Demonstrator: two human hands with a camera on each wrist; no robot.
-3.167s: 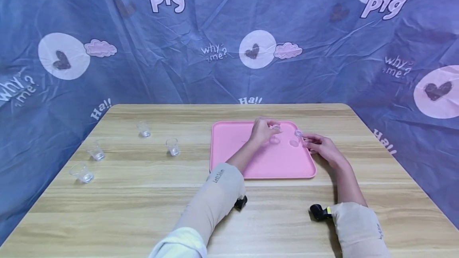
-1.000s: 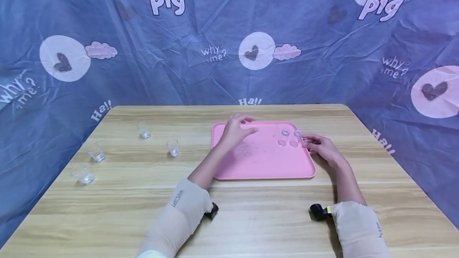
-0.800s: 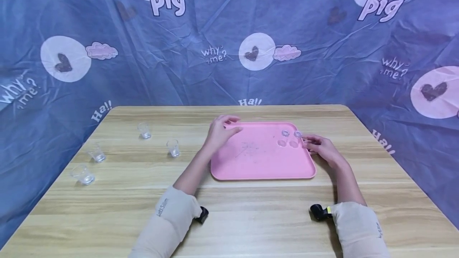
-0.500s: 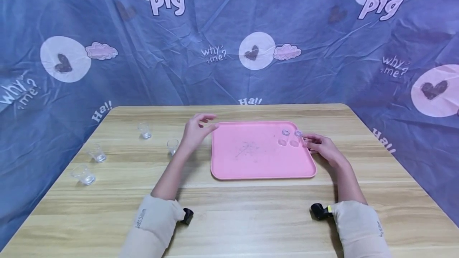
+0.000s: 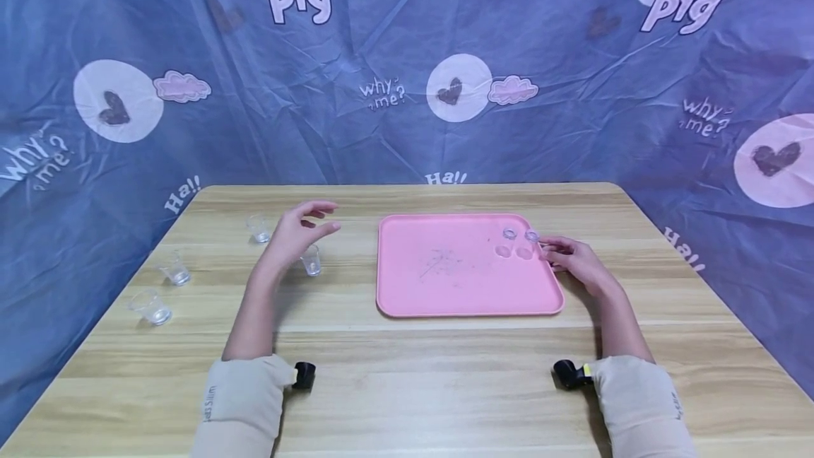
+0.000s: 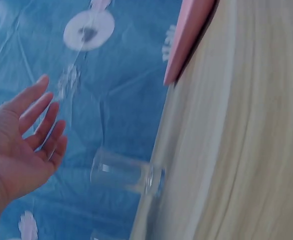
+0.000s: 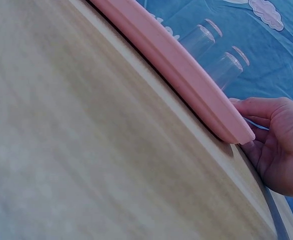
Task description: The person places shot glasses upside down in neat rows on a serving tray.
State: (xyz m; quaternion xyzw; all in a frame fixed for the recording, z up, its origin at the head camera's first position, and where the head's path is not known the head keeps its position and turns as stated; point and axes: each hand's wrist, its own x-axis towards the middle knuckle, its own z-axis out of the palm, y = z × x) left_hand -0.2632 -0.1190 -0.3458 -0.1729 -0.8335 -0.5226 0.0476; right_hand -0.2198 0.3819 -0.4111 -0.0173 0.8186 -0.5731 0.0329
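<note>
My left hand point(image 5: 292, 237) is held above the left part of the table, fingers apart and loosely bent, with nothing in it. Just below and right of it stands a small clear shot glass point(image 5: 311, 261), which also shows in the left wrist view as an upright glass point(image 6: 119, 171). At the pink tray's point(image 5: 470, 295) right edge, my right hand point(image 5: 581, 267) holds the rim between thumb and fingers. Two shot glasses stand upside down side by side near the tray's right end, a left one point(image 5: 509, 234) and a right one point(image 5: 531, 237) close to my right fingertips.
Further left on the wooden table point(image 5: 407, 387) stand other upright shot glasses: one at the back point(image 5: 258, 230), one midway point(image 5: 176, 271) and one nearer the front point(image 5: 154, 309). A blue printed cloth point(image 5: 356, 34) hangs behind the table.
My left hand let go of a shot glass, leaving it upside down on the tray, then moved left off the tray toward the upright glasses. My right hand has stayed at the tray's edge.
</note>
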